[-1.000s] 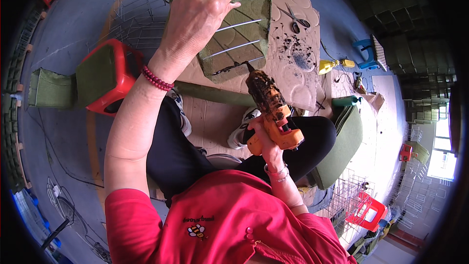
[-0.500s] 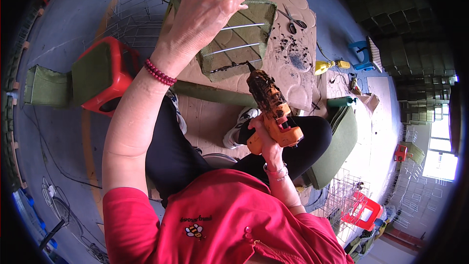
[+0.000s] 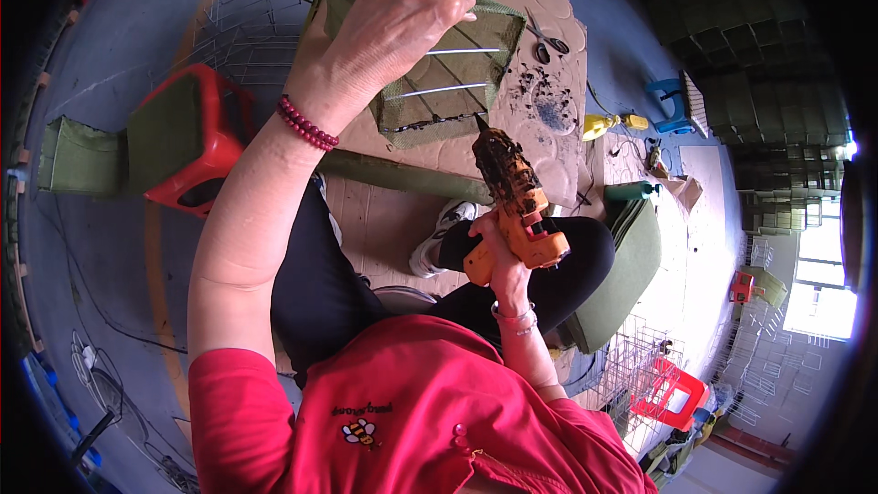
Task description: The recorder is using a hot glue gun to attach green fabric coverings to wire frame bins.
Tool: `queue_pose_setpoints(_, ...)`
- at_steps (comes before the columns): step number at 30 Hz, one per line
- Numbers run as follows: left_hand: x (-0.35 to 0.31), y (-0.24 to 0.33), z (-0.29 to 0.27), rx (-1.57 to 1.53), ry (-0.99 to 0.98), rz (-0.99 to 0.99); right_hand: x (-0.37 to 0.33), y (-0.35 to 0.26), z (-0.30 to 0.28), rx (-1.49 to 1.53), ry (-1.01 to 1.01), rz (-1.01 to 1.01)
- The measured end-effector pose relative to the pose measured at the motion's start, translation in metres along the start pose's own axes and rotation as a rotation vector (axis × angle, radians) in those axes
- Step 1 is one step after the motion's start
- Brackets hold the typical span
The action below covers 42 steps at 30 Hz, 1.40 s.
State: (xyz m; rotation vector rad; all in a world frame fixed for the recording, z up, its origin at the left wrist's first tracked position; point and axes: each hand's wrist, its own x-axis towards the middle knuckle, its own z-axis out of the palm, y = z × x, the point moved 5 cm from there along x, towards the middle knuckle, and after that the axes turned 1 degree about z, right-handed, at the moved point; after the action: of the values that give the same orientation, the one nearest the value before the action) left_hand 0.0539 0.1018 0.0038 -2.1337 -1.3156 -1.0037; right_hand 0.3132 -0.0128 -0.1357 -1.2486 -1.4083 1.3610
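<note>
My left hand (image 3: 407,18) is closed on the top edge of a green mesh-covered box (image 3: 448,114), its fingertips pinched at the fabric. White wire rods (image 3: 437,91) cross the open face of the box. A black glue line (image 3: 434,121) runs along the lowest rod. My right hand (image 3: 505,265) is wrapped round the handle of an orange glue gun (image 3: 519,206), whose front is crusted with dark residue. The narrow nozzle points up at the lower right corner of the box; I cannot tell if it touches.
Brown cardboard (image 3: 448,154) covers the work surface. Scissors (image 3: 546,41) and dark crumbs (image 3: 549,96) lie on it. A red stool (image 3: 215,128) stands left with green pieces; a green padded stack (image 3: 631,265) is right. Beyond lie a yellow bottle (image 3: 599,125) and a teal bottle (image 3: 631,191).
The glue gun has moved a little right, its nozzle tip now by the lower right corner of the box. My left hand has shifted slightly right with the box edge.
</note>
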Motion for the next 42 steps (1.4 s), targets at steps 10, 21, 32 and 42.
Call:
queue_pose_setpoints(10,0.011,0.009,0.012,-0.101,-0.006,0.070,-0.004,0.003,0.000,0.043,0.025,0.072)
queue_pose_setpoints(21,0.008,0.007,0.039,-0.002,0.124,0.308,-0.008,0.017,-0.009,0.004,0.024,0.029)
queue_pose_setpoints(32,0.009,0.018,0.046,0.046,0.102,0.308,-0.009,0.014,0.000,0.004,-0.033,0.068)
queue_pose_setpoints(42,0.007,0.017,0.043,0.107,0.122,0.292,-0.009,0.022,-0.010,-0.024,0.034,0.067)
